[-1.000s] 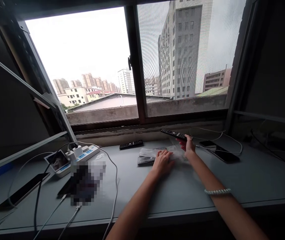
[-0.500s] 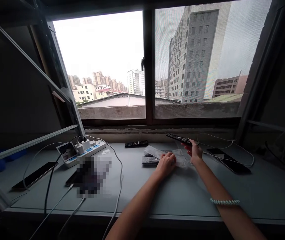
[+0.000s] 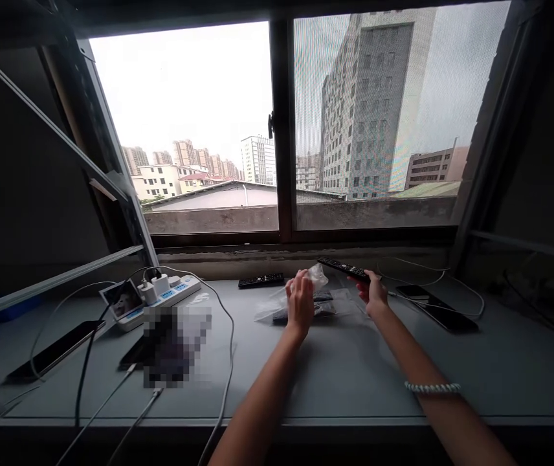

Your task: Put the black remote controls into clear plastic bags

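Observation:
My right hand (image 3: 375, 292) grips the near end of a black remote control (image 3: 342, 266), which points away to the left, raised above the table. My left hand (image 3: 301, 301) has its fingers curled on a clear plastic bag (image 3: 318, 277), and crumpled film sticks up beside the fingers. Under and around that hand lie dark items in clear plastic (image 3: 325, 305); my hand partly covers them. Near the window wall another black remote control (image 3: 261, 280) lies flat by itself.
On the left, a power strip (image 3: 180, 291) carries white plugs, with cables trailing over the table (image 3: 354, 388). A tablet-like dark device (image 3: 56, 349) lies far left, near a partly blurred phone (image 3: 136, 349). A black phone (image 3: 444, 310) lies right. Metal frame posts (image 3: 116, 136) flank the window.
My left hand has moved left and lifted slightly, pulling plastic film up from the wrapped items. My right hand keeps hold of the remote control. The view has shifted slightly.

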The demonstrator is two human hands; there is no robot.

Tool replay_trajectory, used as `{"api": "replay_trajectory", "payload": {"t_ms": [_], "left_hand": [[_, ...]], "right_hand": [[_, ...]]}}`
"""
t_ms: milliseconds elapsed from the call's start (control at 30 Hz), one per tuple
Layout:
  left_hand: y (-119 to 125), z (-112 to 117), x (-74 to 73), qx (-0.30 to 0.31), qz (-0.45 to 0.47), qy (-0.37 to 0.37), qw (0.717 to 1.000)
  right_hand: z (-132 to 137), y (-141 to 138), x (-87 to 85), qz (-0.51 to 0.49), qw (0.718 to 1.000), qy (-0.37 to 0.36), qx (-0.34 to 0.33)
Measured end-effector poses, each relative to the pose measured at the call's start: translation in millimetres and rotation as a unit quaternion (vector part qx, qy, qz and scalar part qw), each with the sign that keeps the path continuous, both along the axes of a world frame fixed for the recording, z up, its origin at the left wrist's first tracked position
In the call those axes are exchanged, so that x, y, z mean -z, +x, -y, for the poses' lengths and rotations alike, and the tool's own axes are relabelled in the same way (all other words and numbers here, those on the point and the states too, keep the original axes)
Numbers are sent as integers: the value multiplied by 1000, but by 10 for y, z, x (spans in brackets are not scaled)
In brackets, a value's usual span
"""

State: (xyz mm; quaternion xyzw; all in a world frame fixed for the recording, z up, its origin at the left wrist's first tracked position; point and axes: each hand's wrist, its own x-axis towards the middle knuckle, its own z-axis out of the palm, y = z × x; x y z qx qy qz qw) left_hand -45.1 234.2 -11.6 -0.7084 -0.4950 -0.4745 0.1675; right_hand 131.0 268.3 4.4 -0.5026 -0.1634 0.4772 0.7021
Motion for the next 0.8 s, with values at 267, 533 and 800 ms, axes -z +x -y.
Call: {"api": "replay_trajectory", "payload": {"t_ms": [267, 533, 800], "left_hand": [[41, -17, 84, 2, -117, -187, 975], [-17, -27, 91, 24, -88, -184, 979], [-38, -22, 47, -3, -103, -201, 974]], "right_hand": [[8, -32, -2, 58, 997, 42, -1], [42, -31, -9, 66, 995, 69, -21], [150, -93, -94, 171, 976, 130, -43]]}}
